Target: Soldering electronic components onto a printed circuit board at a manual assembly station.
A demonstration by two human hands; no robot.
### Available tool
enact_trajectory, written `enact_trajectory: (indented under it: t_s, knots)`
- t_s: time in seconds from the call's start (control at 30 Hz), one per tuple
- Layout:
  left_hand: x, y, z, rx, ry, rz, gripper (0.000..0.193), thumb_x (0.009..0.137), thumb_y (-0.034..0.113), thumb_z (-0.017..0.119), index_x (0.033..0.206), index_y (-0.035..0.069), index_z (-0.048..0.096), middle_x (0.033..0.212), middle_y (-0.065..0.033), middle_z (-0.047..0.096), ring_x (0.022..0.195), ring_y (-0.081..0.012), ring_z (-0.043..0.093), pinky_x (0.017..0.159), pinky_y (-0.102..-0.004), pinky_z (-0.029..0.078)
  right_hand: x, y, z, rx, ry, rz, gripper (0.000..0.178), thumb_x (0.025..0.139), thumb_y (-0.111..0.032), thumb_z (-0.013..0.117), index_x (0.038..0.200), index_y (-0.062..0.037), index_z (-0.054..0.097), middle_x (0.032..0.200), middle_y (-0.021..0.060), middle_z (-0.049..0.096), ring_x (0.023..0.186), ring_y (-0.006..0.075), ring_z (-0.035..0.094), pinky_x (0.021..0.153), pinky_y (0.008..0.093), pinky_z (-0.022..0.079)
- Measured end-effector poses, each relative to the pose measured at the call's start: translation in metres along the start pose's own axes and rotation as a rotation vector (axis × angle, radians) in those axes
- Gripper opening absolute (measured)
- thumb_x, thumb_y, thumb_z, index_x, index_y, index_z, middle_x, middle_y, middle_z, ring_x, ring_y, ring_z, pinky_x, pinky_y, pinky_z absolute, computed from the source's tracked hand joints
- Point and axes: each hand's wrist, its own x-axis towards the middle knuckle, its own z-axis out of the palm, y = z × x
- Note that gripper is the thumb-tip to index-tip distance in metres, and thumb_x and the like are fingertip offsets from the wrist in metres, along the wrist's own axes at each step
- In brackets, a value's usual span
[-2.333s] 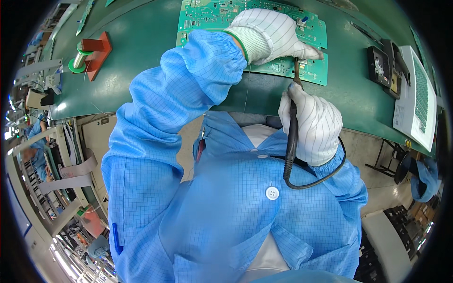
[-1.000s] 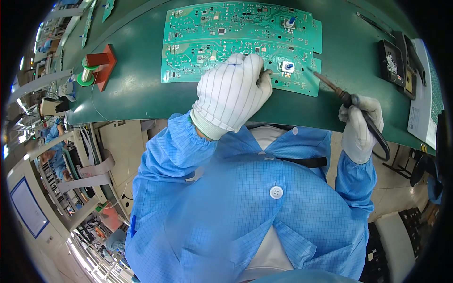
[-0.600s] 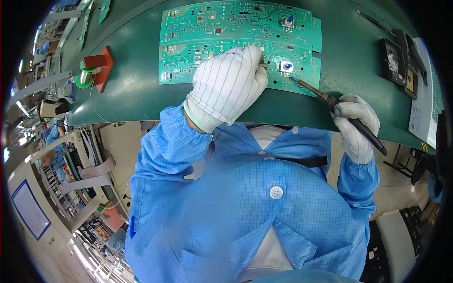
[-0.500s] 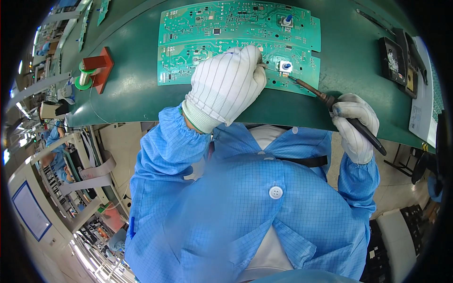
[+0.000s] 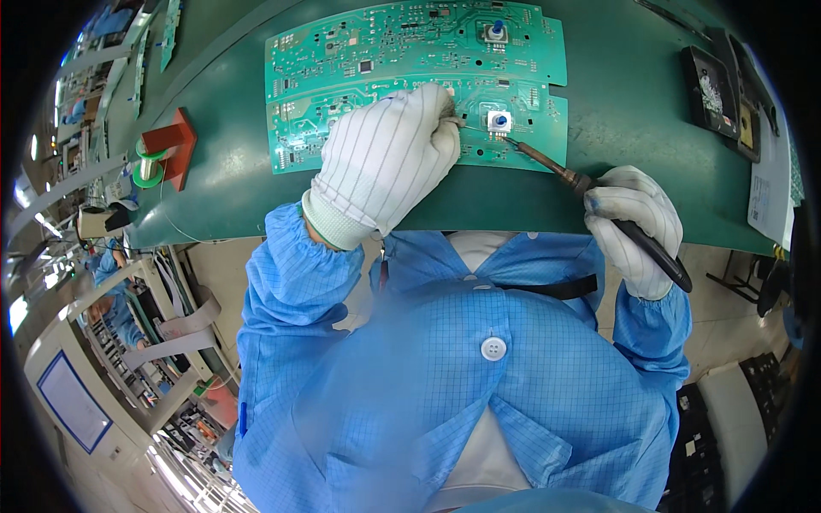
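Observation:
A green circuit board panel (image 5: 308, 154) of two joined boards lies on the green bench mat, and each half carries a white square part with a blue shaft. My gloved left hand (image 5: 389, 158) rests over the nearer half, its fingers pinched on a thin solder wire (image 5: 467, 126) that pokes out toward the nearer white part (image 5: 499, 122). In my gloved right hand (image 5: 634, 227) is a soldering iron (image 5: 547, 162), gripped by its black handle. Its tip is at the pins on the near side of that part; whether they touch is too small to tell.
A solder spool (image 5: 148, 169) on a red-brown stand (image 5: 181, 150) stands to the left, with wire trailing toward me. At the right are a black tray (image 5: 710, 90) holding small pieces, and a white box (image 5: 770, 201). Tweezers (image 5: 671, 19) lie at the far right.
The whole view has shifted slightly, so the boards and hands appear further left. Both hands keep their grips, and the iron's tip stays by the same pins.

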Motion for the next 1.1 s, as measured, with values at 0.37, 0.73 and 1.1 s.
enact_trajectory:
  t_s: [0.37, 0.73, 1.1]
  knots:
    - [0.002, 0.003, -0.005, -0.12, -0.101, -0.106, 0.009, 0.083, 0.011, 0.063, 0.088, 0.005, 0.058, 0.071, -0.0152, 0.062, 0.065, -0.0352, 0.064, 0.059, -0.0429, 0.052, -0.002, 0.005, 0.004, -0.03, -0.005, -0.105, 0.026, 0.068, -0.006, 0.071, 0.093, -0.0022, 0.068, 0.087, 0.0105, 0.07, 0.08, 0.0325, 0.067, 0.073, 0.0439, 0.056]
    - [-0.005, 0.007, -0.005, -0.074, -0.112, -0.095, 0.008, 0.085, 0.013, 0.063, 0.092, 0.008, 0.061, 0.08, -0.0134, 0.065, 0.064, -0.0329, 0.066, 0.058, -0.0408, 0.053, -0.001, 0.006, 0.005, -0.032, 0.03, -0.131, 0.03, 0.067, -0.004, 0.077, 0.097, -0.0069, 0.073, 0.086, 0.0075, 0.071, 0.075, 0.0245, 0.064, 0.068, 0.0354, 0.055]
    - [-0.011, 0.013, -0.003, 0.027, -0.055, -0.065, 0.011, 0.086, 0.018, 0.067, 0.093, 0.01, 0.063, 0.081, -0.0102, 0.064, 0.063, -0.0282, 0.066, 0.055, -0.037, 0.053, -0.001, 0.006, 0.003, -0.044, -0.016, -0.139, 0.03, 0.067, -0.005, 0.076, 0.097, -0.0051, 0.071, 0.086, 0.0094, 0.07, 0.077, 0.028, 0.065, 0.07, 0.0392, 0.055]
